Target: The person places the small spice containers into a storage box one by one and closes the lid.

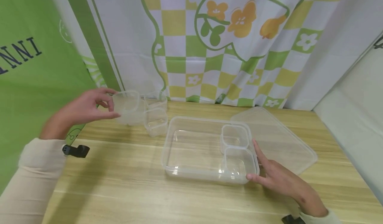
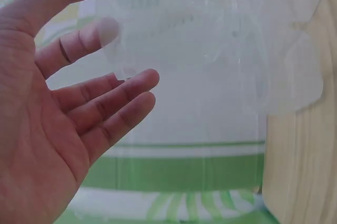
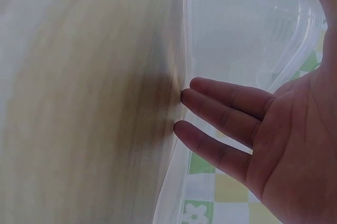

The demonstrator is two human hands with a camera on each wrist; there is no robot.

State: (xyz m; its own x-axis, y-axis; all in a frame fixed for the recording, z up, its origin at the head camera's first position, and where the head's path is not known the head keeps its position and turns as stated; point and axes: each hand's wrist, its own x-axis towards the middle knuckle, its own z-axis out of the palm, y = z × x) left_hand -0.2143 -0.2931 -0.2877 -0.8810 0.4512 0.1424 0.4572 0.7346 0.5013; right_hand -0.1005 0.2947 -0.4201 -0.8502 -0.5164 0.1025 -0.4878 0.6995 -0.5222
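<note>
On the table stands a large clear rectangular food container [image 1: 194, 177]. Two small clear square containers [image 1: 234, 135] sit side by side in its right end. My right hand [image 1: 276, 175] is at its right wall with straight fingers, thumb near the front corner; its fingertips [image 3: 184, 97] are low beside the wall in the right wrist view. At the back left my left hand [image 1: 91, 107] pinches the edge of a small clear container [image 1: 127, 102] between thumb and index finger. The index fingertip shows through the cloudy plastic in the left wrist view, with the other fingers spread loosely.
More small clear containers [image 1: 156, 120] stand right beside the left hand's one, near the table's back edge. A flat translucent lid [image 1: 278, 137] lies behind and right of the large container. A patterned curtain [image 1: 176, 51] hangs behind the wooden table [image 1: 128, 190].
</note>
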